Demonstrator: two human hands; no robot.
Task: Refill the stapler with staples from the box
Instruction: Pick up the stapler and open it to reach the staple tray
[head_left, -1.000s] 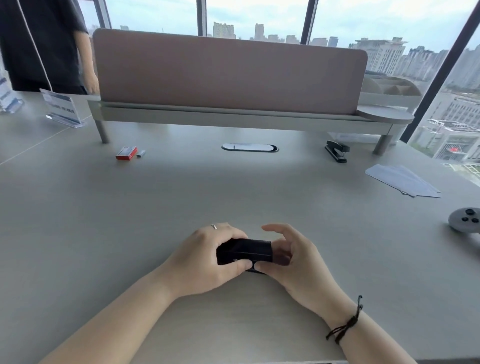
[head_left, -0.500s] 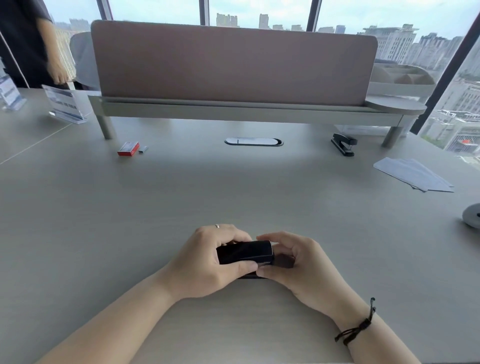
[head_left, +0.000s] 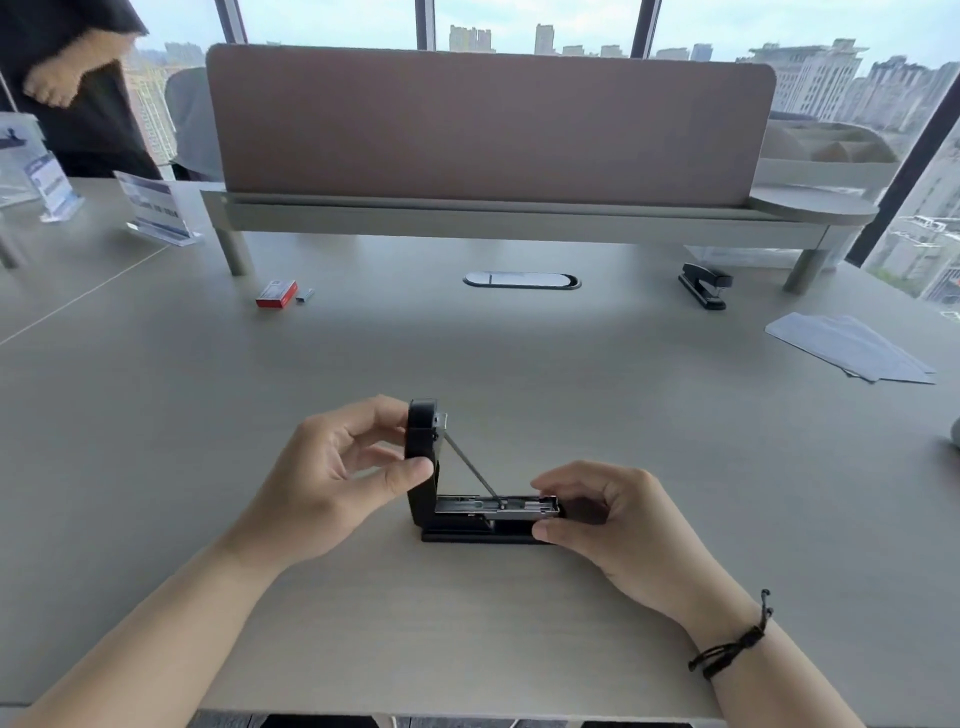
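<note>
Desk (head_left: 156, 415), pale grey, wide. Landmark: open black stapler (head_left: 457, 499) at near centre.

Far left of stapler, beyond the desk edge: dark-clothed person (head_left: 67, 78), standing, partly out of frame. Below that, two clear acrylic sign holders (head_left: 156, 208).

Up-left of stapler, well apart: red staple box (head_left: 276, 294), lying flat; loose strip of staples (head_left: 305, 295) just beside its right end.

Immediately left of stapler: left hand (head_left: 332, 467), thumb and fingers pinched on stapler's raised top arm (head_left: 422, 441), holding it upright. Thin metal spring rod (head_left: 470, 465) slanting from arm's upper end down into magazine.

Stapler base flat on desk; metal magazine channel (head_left: 498, 505) exposed, facing up; contents too small to tell.

Immediately right of stapler: right hand (head_left: 613, 519), fingers curled around front end of base and magazine, gripping. Black cord bracelet (head_left: 737, 644) on that wrist.

Directly behind stapler: oval cable grommet (head_left: 522, 280), then raised shelf with pinkish divider panel (head_left: 488, 124).

Up-right of stapler, well apart: second black stapler (head_left: 705, 285), closed. Farther right: stack of pale paper sheets (head_left: 852, 348).
</note>
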